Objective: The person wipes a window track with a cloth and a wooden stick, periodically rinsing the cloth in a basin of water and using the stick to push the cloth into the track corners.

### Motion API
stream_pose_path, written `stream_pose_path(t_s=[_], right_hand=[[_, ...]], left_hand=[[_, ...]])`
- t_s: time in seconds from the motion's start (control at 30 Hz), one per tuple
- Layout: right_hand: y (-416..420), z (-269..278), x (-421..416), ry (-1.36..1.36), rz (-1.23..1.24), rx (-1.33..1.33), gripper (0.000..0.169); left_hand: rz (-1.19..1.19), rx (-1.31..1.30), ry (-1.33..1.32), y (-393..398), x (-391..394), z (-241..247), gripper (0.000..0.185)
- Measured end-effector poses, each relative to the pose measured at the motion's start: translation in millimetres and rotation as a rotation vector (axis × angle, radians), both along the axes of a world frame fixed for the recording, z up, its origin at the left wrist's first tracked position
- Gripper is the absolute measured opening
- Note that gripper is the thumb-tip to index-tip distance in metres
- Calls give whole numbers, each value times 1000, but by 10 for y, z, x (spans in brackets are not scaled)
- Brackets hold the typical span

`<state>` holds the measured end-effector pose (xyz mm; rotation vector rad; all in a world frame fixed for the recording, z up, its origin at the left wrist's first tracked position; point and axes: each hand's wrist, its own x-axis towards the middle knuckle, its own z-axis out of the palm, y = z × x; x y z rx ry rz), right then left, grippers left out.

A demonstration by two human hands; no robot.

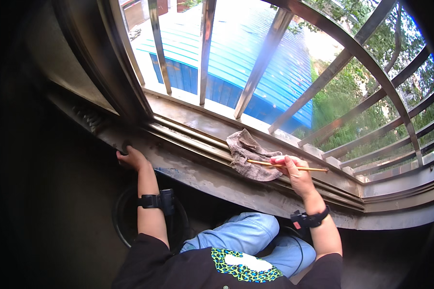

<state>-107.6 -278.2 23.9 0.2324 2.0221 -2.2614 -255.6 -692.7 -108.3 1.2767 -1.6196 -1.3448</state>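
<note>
My right hand [293,172] pinches a thin wooden stick [313,169], which looks like a chopstick. The stick slants across a crumpled grey-brown rag [255,169], its left end against the cloth. Beneath the rag run the metal tracks of a sliding window [191,144]; the cloth covers part of them. At the left, my left hand [133,158] rests at the inner edge of the window sill [206,184]. Its fingertips are in shadow, beside a small dark patch, and whether they hold anything is unclear.
Metal security bars [255,68] stand just outside the track. A dark window frame [130,65] rises at the left. The sill bears wet-looking patches. Below it, near my left forearm, is a dark round rim [117,213]. Outside lies a blue corrugated roof [235,47].
</note>
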Motion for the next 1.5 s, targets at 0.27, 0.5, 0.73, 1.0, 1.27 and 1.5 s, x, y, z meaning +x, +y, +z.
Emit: stream_pose_path(t_s=[0.27, 0.5, 0.73, 1.0, 1.27, 1.5], right_hand=[[-456, -339, -210, 67, 24, -47, 30], [-313, 147, 117, 69, 263, 140, 36], [-22, 479, 277, 81, 152, 502, 19], [-704, 687, -204, 391, 507, 1881, 26], [-1021, 749, -590, 389, 661, 1854, 15], [-710, -231, -664, 369, 408, 1124, 33]], left_hand=[[60, -511, 151, 347, 93, 257, 37], [-1445, -899, 513, 1441, 810, 957, 18], [-1543, -923, 323, 1662, 837, 792, 18], [-479, -770, 98, 162, 454, 491, 47], [-171, -346, -37, -390, -45, -464, 68], [-168, -338, -13, -268, -64, -375, 67]])
